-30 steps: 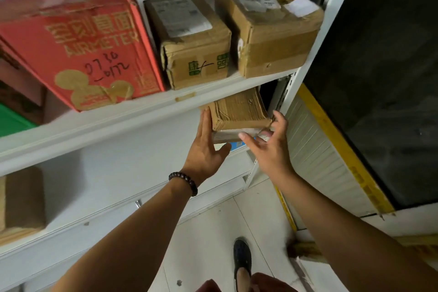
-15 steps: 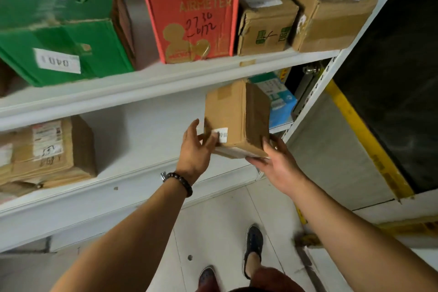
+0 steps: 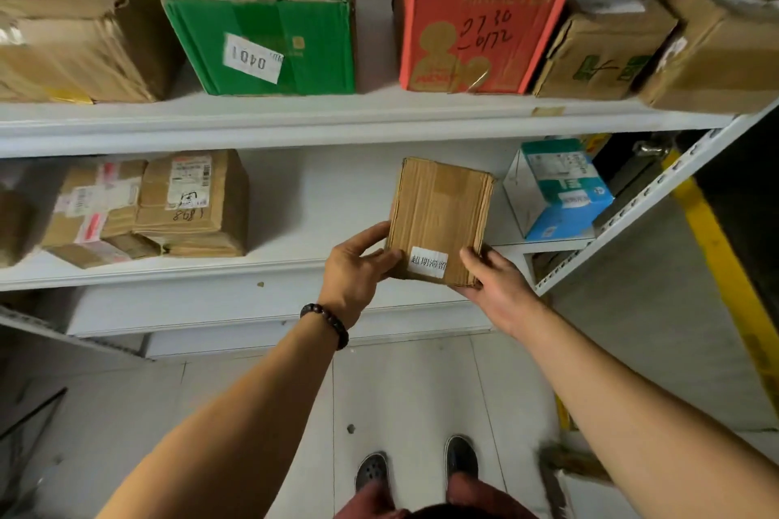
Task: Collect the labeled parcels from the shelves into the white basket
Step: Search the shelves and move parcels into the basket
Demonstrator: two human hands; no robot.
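Note:
A small brown cardboard parcel (image 3: 440,215) with a white printed label at its near edge is held in front of the lower shelf (image 3: 168,272). My left hand (image 3: 358,270) grips its left near corner, thumb on top. My right hand (image 3: 493,280) holds its right near corner from below and the side. Other parcels stand on the shelves: a green box (image 3: 269,13) with a white label, a red box (image 3: 484,8) with handwriting, and taped brown parcels (image 3: 189,202) on the lower shelf. The white basket is not in view.
A blue and white box (image 3: 556,190) sits at the right end of the lower shelf. Brown boxes (image 3: 607,42) fill the upper shelf's right end. The white perforated shelf post (image 3: 632,206) slants down to the right. My feet (image 3: 417,468) stand on grey floor tiles.
The parcel has come out from under the upper shelf and been turned so its labelled face points up. Both hands moved it toward me; the view swung left.

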